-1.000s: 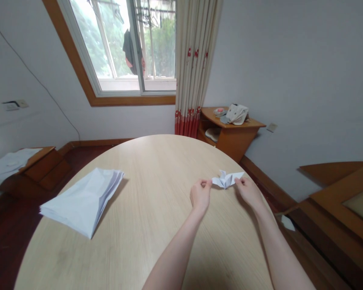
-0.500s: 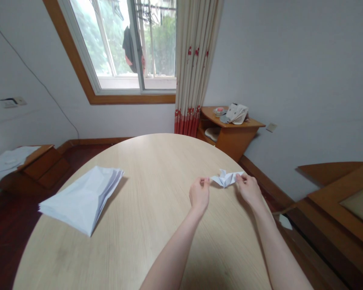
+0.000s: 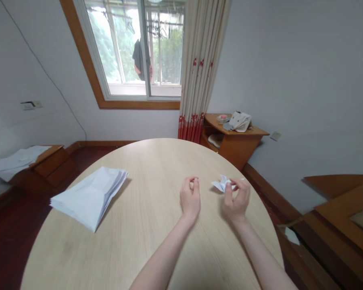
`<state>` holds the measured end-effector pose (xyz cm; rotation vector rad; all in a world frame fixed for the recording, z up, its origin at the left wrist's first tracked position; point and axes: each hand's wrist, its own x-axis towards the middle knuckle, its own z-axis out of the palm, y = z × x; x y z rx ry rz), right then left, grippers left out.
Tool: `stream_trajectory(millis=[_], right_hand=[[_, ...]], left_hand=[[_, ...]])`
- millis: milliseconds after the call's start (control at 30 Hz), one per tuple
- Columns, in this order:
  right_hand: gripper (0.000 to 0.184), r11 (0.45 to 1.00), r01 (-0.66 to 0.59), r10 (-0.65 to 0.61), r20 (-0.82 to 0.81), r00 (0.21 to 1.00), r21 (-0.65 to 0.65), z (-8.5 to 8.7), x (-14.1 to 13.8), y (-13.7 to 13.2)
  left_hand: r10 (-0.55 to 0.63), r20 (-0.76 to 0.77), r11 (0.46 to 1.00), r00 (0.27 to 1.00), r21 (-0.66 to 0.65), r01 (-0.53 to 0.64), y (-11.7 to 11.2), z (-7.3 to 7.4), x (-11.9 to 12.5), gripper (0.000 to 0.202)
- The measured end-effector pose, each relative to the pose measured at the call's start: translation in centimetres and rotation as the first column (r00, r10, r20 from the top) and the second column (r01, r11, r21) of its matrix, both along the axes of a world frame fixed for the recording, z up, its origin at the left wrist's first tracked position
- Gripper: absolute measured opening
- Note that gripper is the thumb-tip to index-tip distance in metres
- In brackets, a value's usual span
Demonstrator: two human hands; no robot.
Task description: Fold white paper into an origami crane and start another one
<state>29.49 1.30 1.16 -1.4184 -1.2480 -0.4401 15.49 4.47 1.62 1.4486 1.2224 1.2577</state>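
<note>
Head view: a round, pale worktop (image 3: 157,209) spreads before me, the two hands apart above its right half.
Folded paper bird (image 3: 221,184): white, at the worktop's right side, partly hidden; whether it rests or is raised slightly, I cannot tell.
Right hand (image 3: 238,199): thumb overlapping the bird, fingers curled beside it; whether they clamp it cannot be told.
Left hand (image 3: 190,199): curled, just left of the bird and not touching it; no item visible in it.
Paper bundle (image 3: 90,195): at left, well apart from both hands.
Wing hazard: thumb pressure could crease the thin paper.
Edge hazard: a careless rightward nudge could drop the bird to the floor.
</note>
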Motion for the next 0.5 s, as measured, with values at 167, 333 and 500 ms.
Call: stream_trajectory(millis=[167, 333, 500], right_hand=[[0.012, 0.943, -0.333, 0.331, -0.076, 0.941, -0.013, -1.9, -6.0, -0.4], [0.012, 0.805, -0.570, 0.555, -0.128, 0.822, -0.164, -3.0, -8.6, -1.3], [0.015, 0.700, -0.678, 0.694, -0.011, 0.720, -0.224, -3.2, -9.6, -0.7]], left_hand=[[0.033, -0.103, 0.946, 0.994, 0.324, 0.002, -1.4, 0.7, -6.6, 0.023], [0.092, -0.342, 0.923, 0.935, 0.381, 0.049, -2.3, -0.9, -14.2, 0.023], [0.103, -0.451, 0.898, 0.887, 0.425, 0.111, -2.1, -2.5, -18.2, 0.023]])
